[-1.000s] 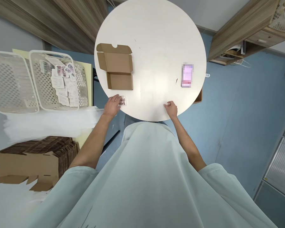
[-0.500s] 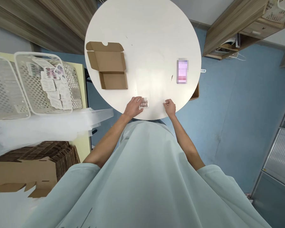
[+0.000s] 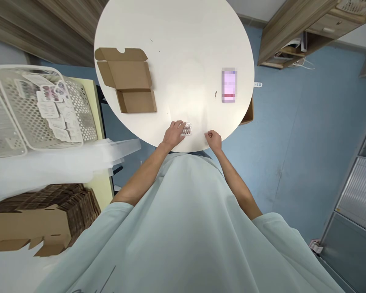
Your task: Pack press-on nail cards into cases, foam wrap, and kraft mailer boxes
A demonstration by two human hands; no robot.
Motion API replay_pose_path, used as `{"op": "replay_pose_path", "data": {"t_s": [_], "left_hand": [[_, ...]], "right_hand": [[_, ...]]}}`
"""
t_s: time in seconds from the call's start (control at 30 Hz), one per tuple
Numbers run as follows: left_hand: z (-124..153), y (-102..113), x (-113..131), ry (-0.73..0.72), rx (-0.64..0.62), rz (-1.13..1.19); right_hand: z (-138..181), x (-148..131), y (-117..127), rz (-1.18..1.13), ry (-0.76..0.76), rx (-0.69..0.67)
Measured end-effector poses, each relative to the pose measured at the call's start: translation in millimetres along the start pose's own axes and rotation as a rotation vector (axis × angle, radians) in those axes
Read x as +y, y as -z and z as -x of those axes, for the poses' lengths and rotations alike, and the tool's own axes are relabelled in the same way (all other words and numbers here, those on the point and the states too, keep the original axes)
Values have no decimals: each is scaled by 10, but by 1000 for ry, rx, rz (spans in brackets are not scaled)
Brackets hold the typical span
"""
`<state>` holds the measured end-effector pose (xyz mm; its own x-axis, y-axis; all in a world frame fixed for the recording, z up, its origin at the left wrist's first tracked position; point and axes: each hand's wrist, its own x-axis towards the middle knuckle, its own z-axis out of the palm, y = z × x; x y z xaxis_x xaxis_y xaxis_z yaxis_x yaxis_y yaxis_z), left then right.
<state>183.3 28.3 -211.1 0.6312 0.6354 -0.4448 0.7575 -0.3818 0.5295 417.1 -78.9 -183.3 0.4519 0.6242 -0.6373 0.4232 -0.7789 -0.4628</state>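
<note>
Shifted rightward, the blister pack (image 3: 188,129) lies with one end under the spread fingers of my left hand (image 3: 173,134), best kept light and level. Fingers of my right hand (image 3: 214,141) curl nearby, at the white table's (image 3: 186,49) near edge; whether either pinches anything, I cannot tell.

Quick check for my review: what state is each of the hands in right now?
Left hand: closed on the left end of a small clear pack.
Right hand: fingers curled; cannot tell whether it holds anything.
</note>
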Motion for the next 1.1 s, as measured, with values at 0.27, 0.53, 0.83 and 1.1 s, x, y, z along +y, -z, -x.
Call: {"op": "replay_pose_path", "data": {"t_s": [0.27, 0.53, 0.83, 1.1], "left_hand": [[-41, -50, 20, 9, 13, 44], [118, -52, -66, 177, 172, 280], [186, -15, -31, 617, 235, 567], [106, -14, -76, 695, 210, 527]], "right_hand": [[241, -408, -131, 189, 321, -90], [187, -836, -496, 405, 464, -266], [37, -873, -768, 504, 503, -341], [74, -853, -713, 456, 499, -317]]}}
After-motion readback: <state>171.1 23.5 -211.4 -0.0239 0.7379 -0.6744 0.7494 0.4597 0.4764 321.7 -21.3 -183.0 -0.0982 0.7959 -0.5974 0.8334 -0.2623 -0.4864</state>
